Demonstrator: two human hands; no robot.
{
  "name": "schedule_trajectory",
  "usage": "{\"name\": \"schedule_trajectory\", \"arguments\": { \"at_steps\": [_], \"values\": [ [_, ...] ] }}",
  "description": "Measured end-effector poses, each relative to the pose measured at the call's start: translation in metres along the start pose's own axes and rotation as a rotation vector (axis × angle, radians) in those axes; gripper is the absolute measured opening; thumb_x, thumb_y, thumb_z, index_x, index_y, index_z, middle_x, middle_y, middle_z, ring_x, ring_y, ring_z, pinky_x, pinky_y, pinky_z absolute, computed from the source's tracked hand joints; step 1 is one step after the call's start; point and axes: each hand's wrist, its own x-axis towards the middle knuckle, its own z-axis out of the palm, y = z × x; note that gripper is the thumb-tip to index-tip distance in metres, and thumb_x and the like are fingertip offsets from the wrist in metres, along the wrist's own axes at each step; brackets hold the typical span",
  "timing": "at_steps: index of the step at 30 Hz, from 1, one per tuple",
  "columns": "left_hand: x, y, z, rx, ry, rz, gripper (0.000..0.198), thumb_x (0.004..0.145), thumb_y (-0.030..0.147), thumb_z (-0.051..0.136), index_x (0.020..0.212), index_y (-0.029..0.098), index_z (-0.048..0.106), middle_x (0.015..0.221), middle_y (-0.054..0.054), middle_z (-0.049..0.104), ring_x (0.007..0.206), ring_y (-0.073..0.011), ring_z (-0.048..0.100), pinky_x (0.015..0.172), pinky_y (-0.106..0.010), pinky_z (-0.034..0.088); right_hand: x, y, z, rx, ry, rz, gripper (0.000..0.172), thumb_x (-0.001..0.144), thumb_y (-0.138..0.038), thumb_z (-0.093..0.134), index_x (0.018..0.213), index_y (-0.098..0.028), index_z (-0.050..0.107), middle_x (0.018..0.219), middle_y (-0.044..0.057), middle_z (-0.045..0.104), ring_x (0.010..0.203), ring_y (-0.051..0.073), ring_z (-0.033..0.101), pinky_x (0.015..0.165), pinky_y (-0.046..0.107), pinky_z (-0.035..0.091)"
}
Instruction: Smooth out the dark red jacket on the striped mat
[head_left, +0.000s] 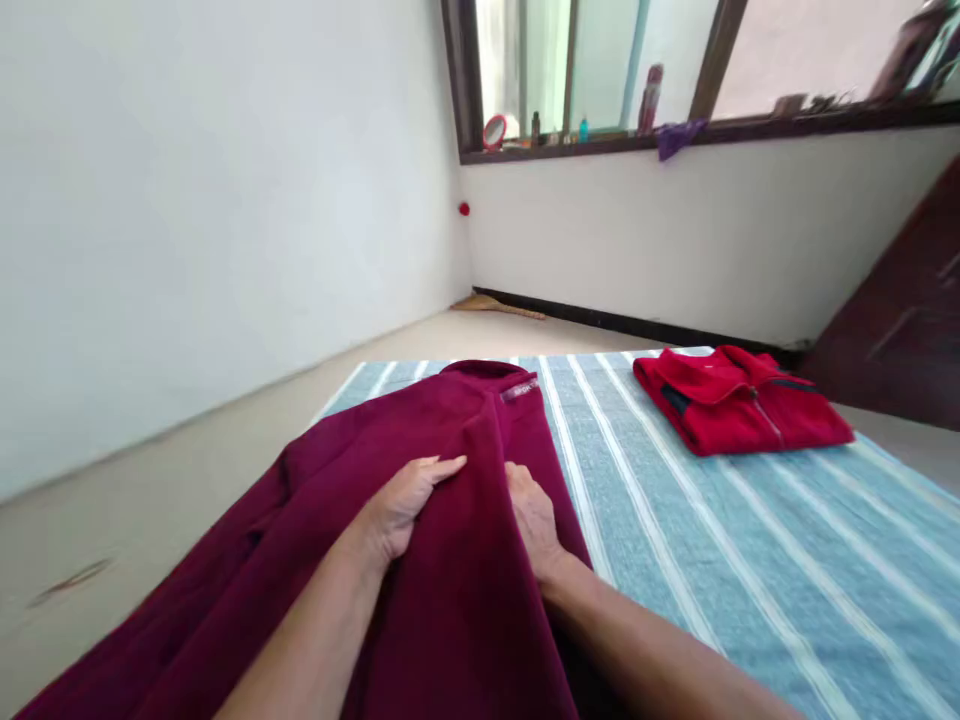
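Maroon fleece garment (420, 560) lay spread over the near left part of a blue striped mat (750, 540), a raised fold running between the two hands. Left hand (401, 505) pressed flat on the fabric, fingers stretched out, apparently to smooth it down. Right hand (534, 520) was tucked under the fold's edge, so I could not tell whether it pinched the cloth. Folded red jacket (739, 400) sat far right on the mat, well apart
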Motion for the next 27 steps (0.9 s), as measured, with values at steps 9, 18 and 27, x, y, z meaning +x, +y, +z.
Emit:
{"name": "schedule_trajectory", "arguments": {
  "at_steps": [9,18,27],
  "values": [
    [0.004,-0.002,-0.004,-0.031,0.008,-0.039,0.026,0.077,0.013,0.064,0.101,0.005,0.061,0.076,-0.012,0.073,0.068,-0.0226,0.071,0.078,-0.038,0.057,-0.001,-0.005,-0.011,-0.001,-0.032,0.032,0.007,0.088,-0.021,0.057,0.09,-0.018,0.062,0.09,0.006,0.063,0.084,0.02,0.056,0.065,0.028,0.045],
    [0.007,-0.003,-0.009,-0.052,0.005,-0.082,0.028,0.08,0.014,0.062,0.106,0.005,0.058,0.076,-0.012,0.073,0.068,-0.0241,0.071,0.077,-0.041,0.057,0.002,-0.007,-0.021,-0.032,-0.132,0.077,0.012,0.091,-0.019,0.05,0.095,-0.018,0.061,0.094,0.006,0.062,0.085,0.018,0.056,0.058,0.025,0.043],
    [0.012,-0.006,-0.015,-0.083,-0.055,-0.094,0.026,0.08,0.012,0.061,0.104,0.003,0.06,0.079,-0.014,0.073,0.075,-0.0257,0.071,0.081,-0.043,0.055,0.003,-0.008,-0.023,-0.059,-0.187,0.073,0.016,0.092,-0.017,0.045,0.097,-0.017,0.061,0.097,0.008,0.061,0.088,0.02,0.055,0.061,0.027,0.045]
  ]
}}
